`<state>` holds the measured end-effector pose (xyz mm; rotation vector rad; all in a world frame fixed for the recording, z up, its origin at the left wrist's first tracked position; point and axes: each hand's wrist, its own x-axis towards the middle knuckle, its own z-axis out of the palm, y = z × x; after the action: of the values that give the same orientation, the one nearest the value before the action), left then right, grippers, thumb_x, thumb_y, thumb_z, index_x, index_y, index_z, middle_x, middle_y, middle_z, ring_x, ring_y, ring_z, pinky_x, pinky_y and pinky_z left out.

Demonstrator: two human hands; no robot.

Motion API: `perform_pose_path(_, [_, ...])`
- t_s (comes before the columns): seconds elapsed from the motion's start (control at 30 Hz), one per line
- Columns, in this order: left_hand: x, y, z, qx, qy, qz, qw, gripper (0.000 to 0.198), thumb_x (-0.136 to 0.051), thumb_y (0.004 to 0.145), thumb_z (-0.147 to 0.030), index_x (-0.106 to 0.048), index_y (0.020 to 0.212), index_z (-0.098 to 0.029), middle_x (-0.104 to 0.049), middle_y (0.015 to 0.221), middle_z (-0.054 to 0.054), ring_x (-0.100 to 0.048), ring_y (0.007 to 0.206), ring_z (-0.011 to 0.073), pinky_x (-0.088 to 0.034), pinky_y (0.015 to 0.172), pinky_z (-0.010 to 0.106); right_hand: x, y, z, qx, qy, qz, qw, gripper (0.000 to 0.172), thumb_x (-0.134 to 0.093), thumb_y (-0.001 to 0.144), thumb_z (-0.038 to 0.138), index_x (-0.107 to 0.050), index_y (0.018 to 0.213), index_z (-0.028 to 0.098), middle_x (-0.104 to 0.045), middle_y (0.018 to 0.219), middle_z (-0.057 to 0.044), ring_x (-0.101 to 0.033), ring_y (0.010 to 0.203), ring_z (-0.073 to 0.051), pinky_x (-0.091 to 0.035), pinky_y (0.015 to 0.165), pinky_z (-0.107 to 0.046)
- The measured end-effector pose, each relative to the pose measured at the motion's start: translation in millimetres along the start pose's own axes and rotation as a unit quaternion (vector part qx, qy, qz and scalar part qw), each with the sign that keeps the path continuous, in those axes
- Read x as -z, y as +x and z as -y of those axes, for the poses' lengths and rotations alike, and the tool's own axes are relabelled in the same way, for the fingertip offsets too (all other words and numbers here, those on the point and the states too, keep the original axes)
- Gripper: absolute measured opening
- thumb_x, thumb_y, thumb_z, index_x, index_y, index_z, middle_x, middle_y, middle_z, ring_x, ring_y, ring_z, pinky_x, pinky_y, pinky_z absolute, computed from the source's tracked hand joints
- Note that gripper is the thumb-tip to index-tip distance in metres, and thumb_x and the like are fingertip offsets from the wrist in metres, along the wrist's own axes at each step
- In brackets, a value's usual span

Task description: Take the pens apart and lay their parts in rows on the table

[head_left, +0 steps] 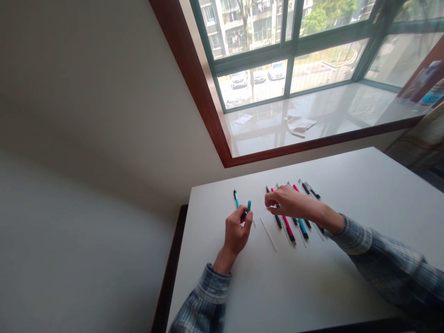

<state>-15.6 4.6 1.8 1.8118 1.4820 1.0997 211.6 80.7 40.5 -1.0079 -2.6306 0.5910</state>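
My left hand (236,229) is closed around a teal pen part (248,206) whose end sticks up past my fingers. Just beyond it a whole teal pen (236,199) lies on the white table (312,282). My right hand (285,201) hovers over a row of pens (290,227), red, black and teal, with fingertips pinched together; what they pinch is too small to tell. A thin white refill (268,234) lies on the table between my two hands.
The table's left edge (180,259) runs along a dark wooden strip by the wall. Behind the table is a glossy window sill (312,120) with a crumpled cloth (299,125) and a paper sheet (243,119). A patterned cushion (419,138) sits at the right.
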Motion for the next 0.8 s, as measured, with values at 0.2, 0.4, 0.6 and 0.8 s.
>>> perform_pose_path(0.2, [0.0, 0, 4, -0.01, 0.021, 0.036, 0.999, 0.022, -0.053, 0.099, -0.033, -0.054, 0.08, -0.021, -0.048, 0.065, -0.004, -0.044, 0.06, 0.0135, -0.034, 0.063, 0.026, 7, 0, 11, 0.022, 0.103, -0.026, 0.994, 0.011, -0.064, 0.086, 0.012, -0.073, 0.086, 0.019, -0.075, 0.079, 0.0, -0.067, 0.07, -0.014, -0.047, 0.068, -0.024])
perform_pose_path(0.4, [0.1, -1, 5, -0.032, 0.044, 0.054, 0.997, 0.023, -0.053, 0.099, -0.033, -0.054, 0.079, -0.021, -0.048, 0.066, -0.003, -0.045, 0.06, 0.0136, -0.034, 0.063, 0.025, 15, 2, 15, 0.009, 0.179, -0.114, 0.977, 0.015, -0.064, 0.096, 0.026, -0.078, 0.098, 0.02, -0.078, 0.091, -0.004, -0.07, 0.078, -0.015, -0.052, 0.074, -0.025])
perform_pose_path(0.6, [0.5, 1, 2, -0.034, 0.049, 0.066, 0.996, 0.024, -0.052, 0.1, -0.035, -0.056, 0.082, -0.021, -0.048, 0.067, -0.003, -0.045, 0.061, 0.0132, -0.035, 0.063, 0.024, 15, 4, 20, 0.038, 0.211, -0.155, 0.964, 0.018, -0.065, 0.099, 0.032, -0.079, 0.102, 0.021, -0.078, 0.096, -0.005, -0.07, 0.081, -0.016, -0.054, 0.073, -0.026])
perform_pose_path(0.8, [1.0, 1, -1, -0.032, 0.05, 0.068, 0.996, 0.025, -0.051, 0.101, -0.037, -0.057, 0.083, -0.02, -0.049, 0.068, -0.003, -0.045, 0.062, 0.013, -0.035, 0.064, 0.024, 10, 4, 21, 0.03, 0.214, -0.164, 0.962, 0.014, -0.067, 0.098, 0.029, -0.077, 0.103, 0.021, -0.079, 0.096, -0.003, -0.072, 0.082, -0.015, -0.056, 0.074, -0.026])
